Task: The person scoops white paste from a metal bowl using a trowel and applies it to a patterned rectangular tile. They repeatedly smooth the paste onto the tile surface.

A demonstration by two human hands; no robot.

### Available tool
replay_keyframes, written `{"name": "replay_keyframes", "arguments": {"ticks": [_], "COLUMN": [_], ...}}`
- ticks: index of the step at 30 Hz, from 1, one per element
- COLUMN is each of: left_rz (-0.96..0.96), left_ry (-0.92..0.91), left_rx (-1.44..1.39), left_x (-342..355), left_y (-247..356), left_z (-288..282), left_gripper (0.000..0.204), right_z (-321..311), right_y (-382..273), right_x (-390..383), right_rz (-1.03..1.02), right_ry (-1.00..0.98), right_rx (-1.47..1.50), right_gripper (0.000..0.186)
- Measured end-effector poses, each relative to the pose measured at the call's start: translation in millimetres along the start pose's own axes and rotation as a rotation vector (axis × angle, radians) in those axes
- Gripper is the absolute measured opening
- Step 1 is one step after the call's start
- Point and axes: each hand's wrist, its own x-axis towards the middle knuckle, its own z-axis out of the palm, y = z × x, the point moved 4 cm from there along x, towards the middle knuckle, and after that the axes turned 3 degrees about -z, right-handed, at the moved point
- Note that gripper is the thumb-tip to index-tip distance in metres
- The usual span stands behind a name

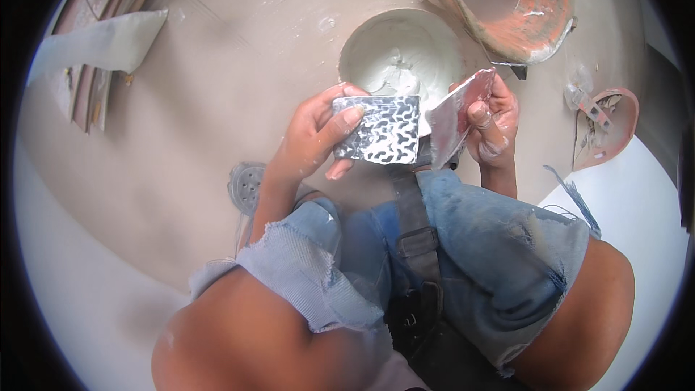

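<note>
Where hands (318,134) overlap, bowl (402,47) rim hidden.

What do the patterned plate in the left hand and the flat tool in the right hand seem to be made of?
The patterned plate looks like metal: it is grey and shiny, with a raised repeating pattern and pale smears on it. The flat tool looks like a thin rigid blade, probably metal too, but whitish paste covers most of it and a reddish tint shows through, so its surface cannot be told surely.

I find no packages, labels, signs or screens anywhere in view, from twelve o'clock round to six and back.
</note>
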Motion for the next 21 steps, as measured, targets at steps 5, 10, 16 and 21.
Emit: {"name": "replay_keyframes", "arguments": {"ticks": [5,10,16,21], "left_rz": [-0.035,0.006,0.093,0.159], "left_ry": [-0.075,-0.121,0.04,0.203], "left_rx": [-0.023,-0.037,-0.222,0.114], "left_x": [3.0,2.5,-5.2,-8.3], "left_y": [-4.8,-9.2,-15.9,5.1], "left_z": [5.4,2.7,-12.5,-10.6], "left_gripper": [0.04,0.036,0.036,0.027], "right_z": [16.4,4.5,-18.1,-5.9], "right_y": [17.4,17.1,-4.1,-42.8], "right_x": [0.6,1.9,1.6,-9.3], "right_rz": [0.283,0.365,0.356,0.005], "right_ry": [-0.039,-0.093,-0.073,0.043], "right_rx": [0.12,0.051,-0.481,-0.716], "right_gripper": [0.051,0.049,0.039,0.026]}}
